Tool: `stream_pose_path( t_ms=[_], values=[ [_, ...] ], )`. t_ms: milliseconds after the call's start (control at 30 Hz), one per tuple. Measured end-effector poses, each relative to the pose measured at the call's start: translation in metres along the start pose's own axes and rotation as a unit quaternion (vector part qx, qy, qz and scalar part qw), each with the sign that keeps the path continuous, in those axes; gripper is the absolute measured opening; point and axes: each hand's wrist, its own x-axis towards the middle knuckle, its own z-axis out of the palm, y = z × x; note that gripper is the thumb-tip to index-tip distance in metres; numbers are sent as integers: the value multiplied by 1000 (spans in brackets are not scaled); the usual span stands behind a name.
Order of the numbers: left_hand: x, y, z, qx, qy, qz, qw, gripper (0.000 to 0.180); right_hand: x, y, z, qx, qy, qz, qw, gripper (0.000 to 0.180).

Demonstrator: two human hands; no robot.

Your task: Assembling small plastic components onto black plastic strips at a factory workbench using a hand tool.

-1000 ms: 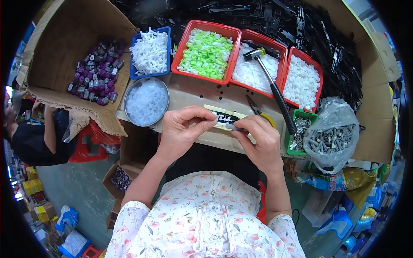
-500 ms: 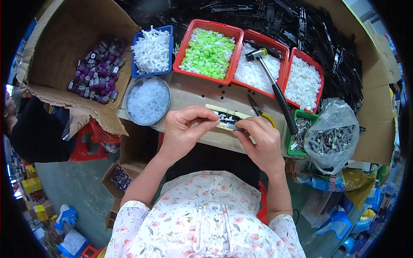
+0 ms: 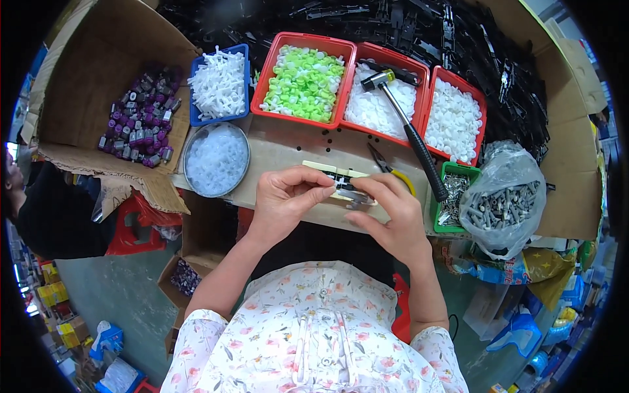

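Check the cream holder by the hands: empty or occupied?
Occupied: the cream holder has black and white parts between its edges.

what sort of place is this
Probably an assembly workshop, judging by the red tray of small green and white pieces, plus the hammer and pliers close by.

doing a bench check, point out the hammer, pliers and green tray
Hammer [image 3: 419, 150], head view, on its black handle
Pliers [image 3: 384, 164], head view, on the dark metal near the handles
Green tray [image 3: 449, 229], head view, on its near rim
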Motion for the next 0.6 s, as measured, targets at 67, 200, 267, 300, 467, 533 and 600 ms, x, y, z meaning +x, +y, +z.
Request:
stream_pose_path(
  t_ms=[67,200,267,300,467,533,600],
  values=[
    [0,-2,-1,-28,8,-18,999,14,-1,-2,1,-70,40,-59,995,36],
    [1,-2,-1,-53,18,-45,997,14,-3,1,1,-151,16,-94,984,39],
    [1,-3,0,-46,14,-38,998,17,-1,2,1,-150,8,-90,984,37],
    [1,-3,0,-38,8,-32,999,19,-1,4,-1,-110,-9,-76,991,36],
    [9,-3,-10,208,-84,181,957,31,0,10,-8,18,-71,8,997,31],
    [10,-5,-10,253,-102,239,932,34,0,13,-10,11,-86,8,996,31],
    [10,-6,-7,271,-83,245,927,34,0,16,-12,0,-87,11,996,31]
  ],
)
